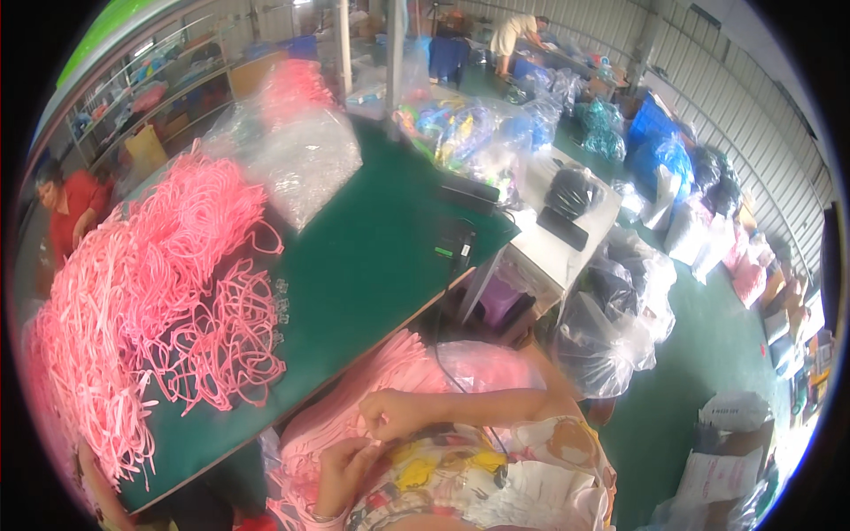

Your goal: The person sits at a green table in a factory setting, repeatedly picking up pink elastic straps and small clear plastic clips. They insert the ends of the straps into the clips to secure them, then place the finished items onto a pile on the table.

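My right hand [388, 415] reaches in from the right over my lap, its fingers curled into a pinch. Just below it is my left hand [343, 473], with thumb and fingertips pressed together and a bracelet at the wrist. The fingertips of both are close to each other; anything between them is too small to make out. Under and beside the hands lies a thick bundle of pink straps [354, 398], running down past my left wrist. A clear bag with pink contents [487, 365] rests behind my right forearm.
A green-topped table [354, 265] stands ahead, heaped at left with pink cords [168, 257]. Small clear pieces [282, 301] lie beside them. Stuffed plastic bags [611, 327] sit right of a white side table [531, 243]. A person in red [71, 208] is at left, another [518, 40] far back.
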Available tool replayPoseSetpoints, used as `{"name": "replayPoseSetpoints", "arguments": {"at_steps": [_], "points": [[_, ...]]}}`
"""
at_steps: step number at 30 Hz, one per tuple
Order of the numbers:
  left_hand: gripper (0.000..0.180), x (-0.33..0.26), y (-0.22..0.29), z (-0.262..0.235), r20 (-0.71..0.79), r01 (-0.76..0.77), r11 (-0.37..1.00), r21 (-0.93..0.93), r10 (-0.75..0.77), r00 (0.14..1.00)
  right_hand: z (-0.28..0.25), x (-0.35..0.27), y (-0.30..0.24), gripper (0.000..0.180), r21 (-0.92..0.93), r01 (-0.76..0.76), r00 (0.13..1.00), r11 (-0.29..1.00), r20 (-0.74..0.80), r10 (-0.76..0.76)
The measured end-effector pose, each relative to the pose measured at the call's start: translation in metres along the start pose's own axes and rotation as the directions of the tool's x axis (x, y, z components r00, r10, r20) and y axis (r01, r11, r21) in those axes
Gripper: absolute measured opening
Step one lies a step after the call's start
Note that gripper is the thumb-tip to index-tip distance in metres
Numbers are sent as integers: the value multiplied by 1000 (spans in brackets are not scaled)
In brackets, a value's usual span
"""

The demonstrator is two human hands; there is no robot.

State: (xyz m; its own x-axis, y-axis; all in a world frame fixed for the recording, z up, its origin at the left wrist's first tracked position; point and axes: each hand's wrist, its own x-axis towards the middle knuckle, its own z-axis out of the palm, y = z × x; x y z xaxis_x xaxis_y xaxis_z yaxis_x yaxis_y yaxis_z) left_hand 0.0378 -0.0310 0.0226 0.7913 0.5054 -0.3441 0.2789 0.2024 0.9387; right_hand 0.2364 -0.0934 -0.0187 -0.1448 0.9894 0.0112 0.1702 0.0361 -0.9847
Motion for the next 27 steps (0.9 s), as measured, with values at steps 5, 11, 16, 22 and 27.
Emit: {"name": "replayPoseSetpoints", "arguments": {"at_steps": [5, 11, 16, 22, 27], "points": [[14, -2, -15, -11, 103, 87, 936, -341, -54, 993, 2, 10, -9, 12, 57, 156, 984, 986, 79, -160], [19, 6, -46, -22, 279, 175, 741, -648, 17, 960, 9, 15, -17, 10, -96, 377, 924, 921, -26, -380], [20, 3, -26, -15, 217, 221, 716, -663, -99, 971, 12, 11, -3, 8, -229, 364, 922, 903, -51, -385], [16, -2, -2, -5, 90, 182, 829, -529, -158, 983, 8, 8, -2, 8, -380, 344, 929, 859, 3, -371], [15, -3, -1, -2, 28, 99, 831, -547, -100, 995, 5, 8, -29, 21, -475, 455, 861, 753, 22, -507]]}}
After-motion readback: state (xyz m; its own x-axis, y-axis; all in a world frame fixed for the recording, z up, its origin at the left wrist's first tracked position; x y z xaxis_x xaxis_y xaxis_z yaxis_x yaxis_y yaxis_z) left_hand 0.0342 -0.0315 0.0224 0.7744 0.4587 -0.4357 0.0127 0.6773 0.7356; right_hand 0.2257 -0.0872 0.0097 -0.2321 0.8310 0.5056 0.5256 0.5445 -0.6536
